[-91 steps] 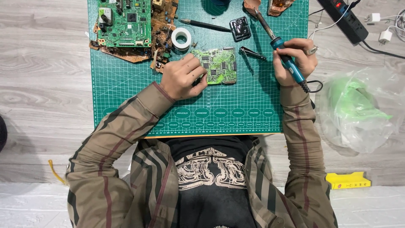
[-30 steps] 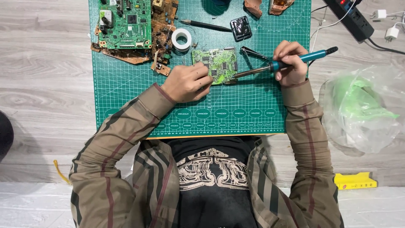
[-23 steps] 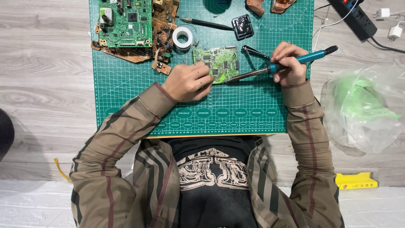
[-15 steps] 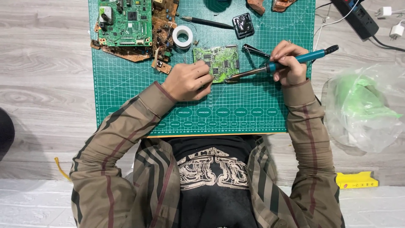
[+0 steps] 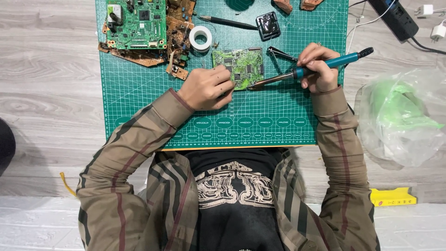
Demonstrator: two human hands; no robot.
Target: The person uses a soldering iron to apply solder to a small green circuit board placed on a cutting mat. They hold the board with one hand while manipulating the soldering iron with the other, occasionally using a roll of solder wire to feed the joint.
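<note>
A small green circuit board (image 5: 245,65) lies on the green cutting mat (image 5: 274,121). My left hand (image 5: 207,87) rests on the board's lower left corner, fingers curled and pinning it down. My right hand (image 5: 316,69) grips a teal-handled soldering iron (image 5: 320,65) like a pen. Its metal tip points left and meets the board's lower right edge.
Larger green and brown circuit boards (image 5: 139,25) are stacked at the mat's top left, beside a white tape roll (image 5: 201,38). A black pen (image 5: 227,22), a small black block (image 5: 269,25) and tweezers (image 5: 281,53) lie above. A power strip (image 5: 392,18), plastic bag (image 5: 399,116) and yellow object (image 5: 392,196) are right.
Three seconds ago the iron was held upright, away from the board. My right hand has since swung it flat with the tip at the board's edge. My left hand stayed put.
</note>
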